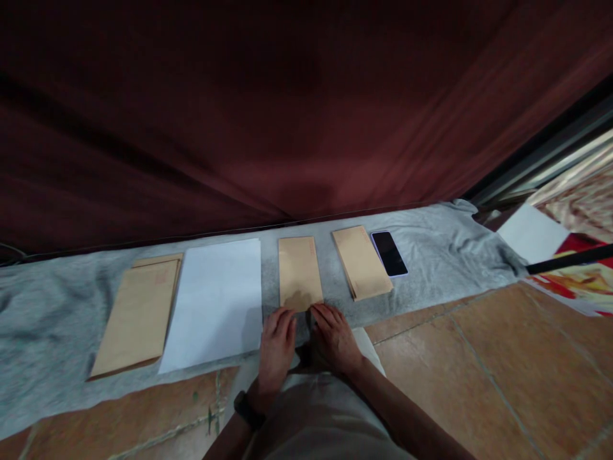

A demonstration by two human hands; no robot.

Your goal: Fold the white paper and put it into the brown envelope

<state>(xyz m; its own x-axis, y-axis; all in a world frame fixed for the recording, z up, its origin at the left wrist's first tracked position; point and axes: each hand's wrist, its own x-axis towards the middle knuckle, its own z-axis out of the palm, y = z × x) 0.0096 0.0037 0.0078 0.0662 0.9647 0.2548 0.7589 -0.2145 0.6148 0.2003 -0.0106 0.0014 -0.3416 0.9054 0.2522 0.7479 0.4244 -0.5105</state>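
Observation:
My left hand [276,345] and my right hand [334,338] lie side by side, fingers stretched flat, at the near end of a brown envelope [299,271] on a grey cloth [57,306]. The fingertips touch the envelope's near edge. Neither hand holds anything. A dark watch sits on my left wrist. To the left lies a white sheet stack [215,300], and further left a pile of brown envelopes [136,316]. Another pile of brown envelopes [361,262] lies to the right, with a black phone [389,253] beside it.
A dark red curtain [287,115] hangs behind the cloth. The floor is orange-brown tile [479,370]. At the far right are a white paper [531,233], a patterned mat and a black bar [569,259].

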